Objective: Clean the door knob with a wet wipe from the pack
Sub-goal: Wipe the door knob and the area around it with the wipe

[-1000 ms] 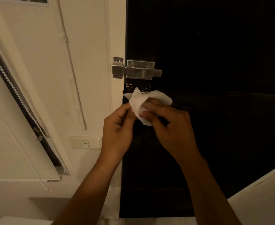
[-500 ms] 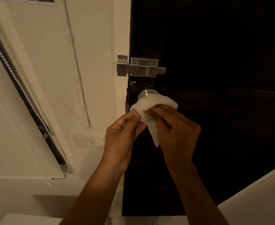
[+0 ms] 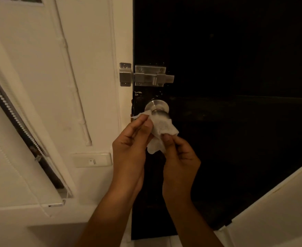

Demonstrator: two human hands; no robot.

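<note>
Since the earlier frame both hands have dropped and the wet wipe [image 3: 161, 130] has slid down, uncovering most of the steel door knob [image 3: 157, 109]. Left hand [image 3: 129, 145] pinches the wipe's upper-left corner; right hand [image 3: 179, 157] pinches its lower-right edge, each grip closed on it. At the knob's 6 o'clock the wipe lies draped over its front. Wiping looks barely under way; the knob's neck and back seemingly remain untouched.
</note>
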